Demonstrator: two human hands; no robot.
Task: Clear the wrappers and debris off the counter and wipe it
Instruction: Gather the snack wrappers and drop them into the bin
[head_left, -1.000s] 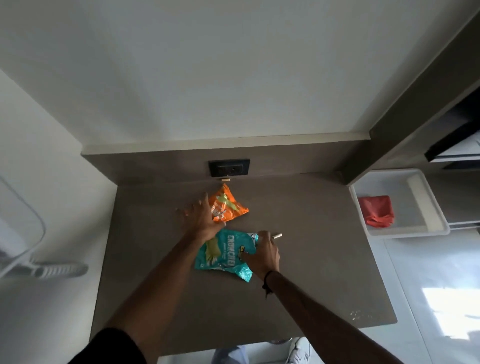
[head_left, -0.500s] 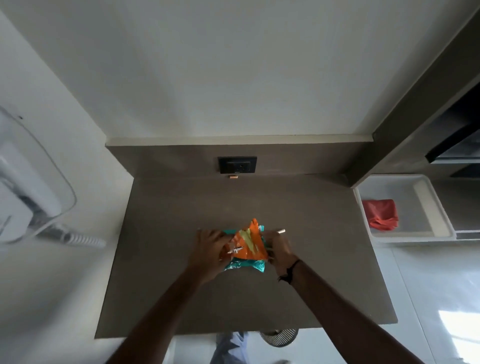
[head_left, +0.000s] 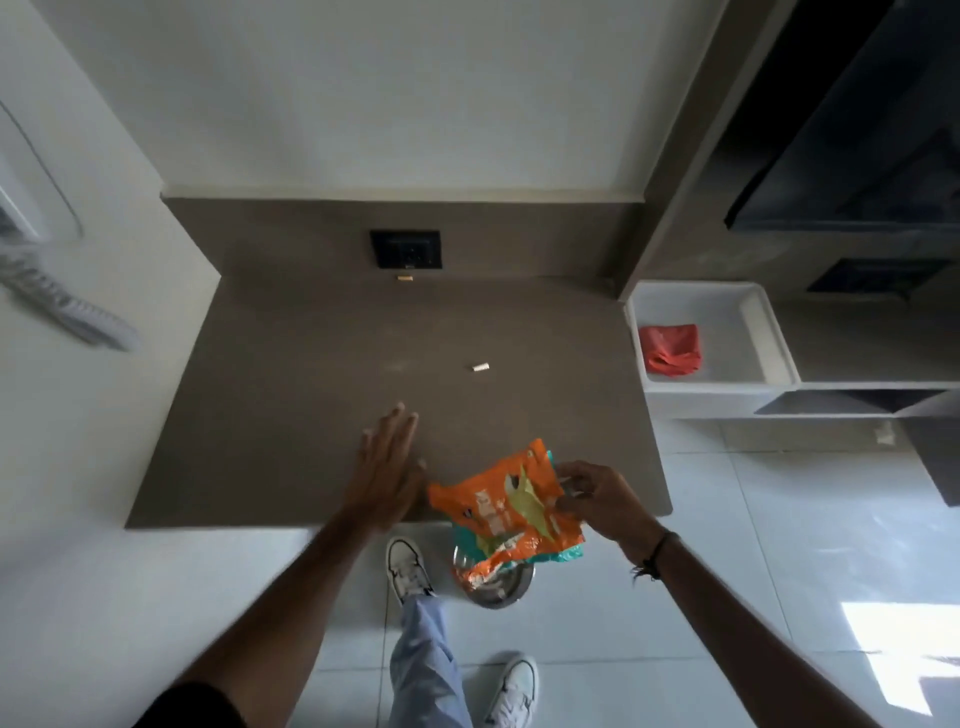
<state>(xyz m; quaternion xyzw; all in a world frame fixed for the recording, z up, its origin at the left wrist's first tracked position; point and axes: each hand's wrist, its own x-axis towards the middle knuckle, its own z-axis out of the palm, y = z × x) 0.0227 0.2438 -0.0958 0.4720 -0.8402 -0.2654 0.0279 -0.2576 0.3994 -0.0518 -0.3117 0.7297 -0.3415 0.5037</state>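
Inspector: Hands first. What was recorded?

Officer: Left hand (head_left: 387, 467) was flat, palm down, fingers straight, at the front of the counter (head_left: 311, 389). It held nothing. Whether it pressed on the surface or hung just above it could not be told.

Inspector: And the other?

Officer: Right hand (head_left: 602, 501) had its fingers and thumb pinched on the right edge of the orange wrapper (head_left: 498, 499). A teal wrapper (head_left: 566, 553) showed beneath the orange one, in the same grip as far as could be seen.

Inspector: Where were the wrappers?

Officer: At the front edge of the counter, right of the left hand. Their upper part was over the counter and their lower part hung past the edge, above a metal bin (head_left: 511, 592) on the floor. The bin was partly hidden by them.

Inspector: Debris?

Officer: Two small pale bits lay on the counter. One scrap (head_left: 480, 368) lay near the middle. A second bit (head_left: 404, 278) lay at the back, just below the socket (head_left: 406, 249).

Inspector: Anything to the side?

Officer: A white tray (head_left: 758, 332) stood right of the counter with a red cloth (head_left: 670, 349) lying in it.
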